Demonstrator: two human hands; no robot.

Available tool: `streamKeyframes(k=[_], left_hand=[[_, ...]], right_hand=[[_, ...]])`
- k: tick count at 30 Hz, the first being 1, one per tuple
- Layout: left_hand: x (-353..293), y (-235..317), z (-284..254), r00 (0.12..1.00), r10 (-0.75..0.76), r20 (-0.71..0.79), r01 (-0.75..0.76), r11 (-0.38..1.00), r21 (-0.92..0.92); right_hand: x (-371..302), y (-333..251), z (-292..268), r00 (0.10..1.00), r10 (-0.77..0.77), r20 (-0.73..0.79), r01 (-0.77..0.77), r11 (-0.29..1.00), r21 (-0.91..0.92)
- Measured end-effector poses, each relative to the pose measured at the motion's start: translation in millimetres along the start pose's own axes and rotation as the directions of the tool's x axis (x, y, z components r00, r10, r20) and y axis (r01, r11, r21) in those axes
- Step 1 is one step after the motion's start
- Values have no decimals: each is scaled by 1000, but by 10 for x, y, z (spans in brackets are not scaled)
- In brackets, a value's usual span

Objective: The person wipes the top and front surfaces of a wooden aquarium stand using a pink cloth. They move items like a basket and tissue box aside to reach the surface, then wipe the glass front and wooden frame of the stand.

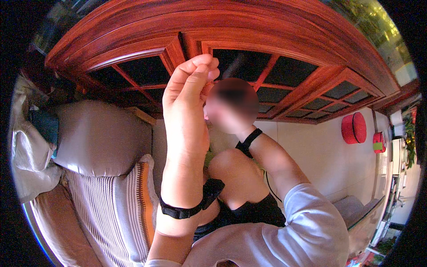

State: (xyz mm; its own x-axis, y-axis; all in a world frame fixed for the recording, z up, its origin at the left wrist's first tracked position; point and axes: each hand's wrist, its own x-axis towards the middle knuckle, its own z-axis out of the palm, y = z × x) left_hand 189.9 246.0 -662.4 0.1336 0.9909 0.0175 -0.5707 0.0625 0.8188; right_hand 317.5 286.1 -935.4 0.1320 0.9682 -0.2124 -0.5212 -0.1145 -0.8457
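My left hand (189,89) is raised in front of a red-brown wooden cabinet (195,22), palm side toward me. Its thumb presses against the curled fingers in a pinch; whatever may be between the fingertips is too small or hidden to make out. My right hand (229,113) is close beside it on the right, mostly covered by a round blurred patch, so its fingers do not show. A dark shape appears inside that blur, and I cannot tell what it is. Black straps circle both wrists or forearms, the left strap (182,211) lower on the arm.
At the left stand a grey cushioned seat (102,138) and a striped cloth (111,209) with an orange band. My bent knee (235,173) is below the hands. On the pale floor at right sit a round red box (354,128) and a smaller red one (379,142).
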Motion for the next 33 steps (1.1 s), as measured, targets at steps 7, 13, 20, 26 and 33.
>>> streamKeyframes(k=[7, 13, 20, 26, 33], left_hand=[[-31, -126, 149, 998, -44, 52, 45, 999, -10], [15, -126, 119, 1000, -31, 4, 30, 998, 48], [-29, -200, 232, 996, -37, 77, 34, 999, 40], [-40, -224, 296, 998, -41, 45, 38, 996, 80], [-27, -266, 300, 994, -39, 105, 33, 998, 55]], right_hand=[[287, 303, -812, 963, 2, -271, 64, 970, 233], [-141, -289, -819, 940, -254, -226, 335, 587, 737], [-487, -736, -966, 542, -786, -298, 637, 615, -465], [-229, -312, -1062, 666, -642, -380, 658, 745, -106], [-101, 218, -1700, 585, -525, -619, 367, 851, -375]])
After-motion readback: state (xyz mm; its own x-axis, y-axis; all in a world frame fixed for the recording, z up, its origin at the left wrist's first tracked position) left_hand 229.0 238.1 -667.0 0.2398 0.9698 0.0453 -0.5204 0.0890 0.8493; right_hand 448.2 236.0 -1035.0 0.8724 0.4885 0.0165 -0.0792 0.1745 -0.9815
